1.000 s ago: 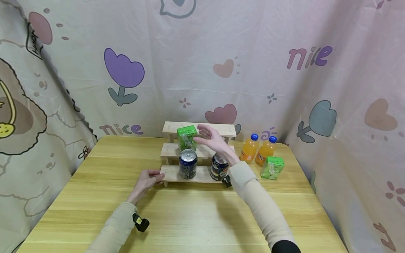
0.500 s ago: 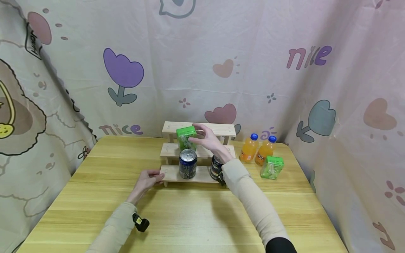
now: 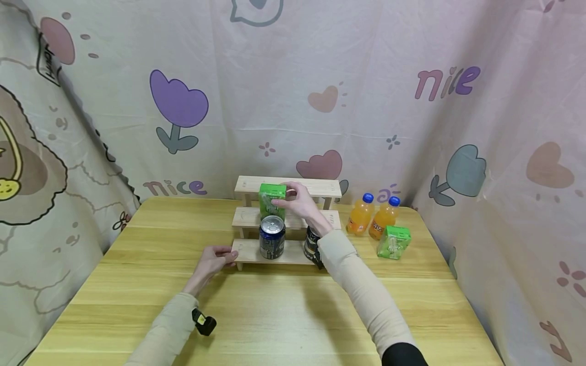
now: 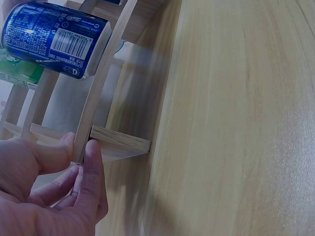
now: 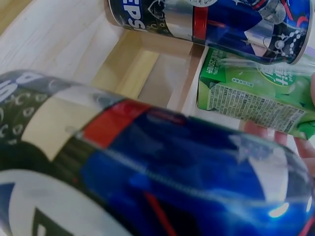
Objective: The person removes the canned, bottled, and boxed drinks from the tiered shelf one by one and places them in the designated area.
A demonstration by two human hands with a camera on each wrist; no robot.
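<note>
A three-step wooden rack stands on the table. My left hand pinches the left end of its lowest board between thumb and fingers, seen closely in the left wrist view. My right hand grips a green drink carton from its right side, upright over the middle step. A blue soda can on the lowest step hides the carton's lower part. Another soda can stands at that step's right end, partly behind my right wrist. Close up, the right wrist view shows the carton beyond the cans.
Right of the rack stand two orange drink bottles with blue caps. A second green carton stands in front of them. The rack's top step is bare. A patterned cloth hangs behind the table.
My right hand has moved left from beside the carton and taken hold of it. The carton has turned to face forward and shifted slightly right. My left hand has stayed on the rack.
</note>
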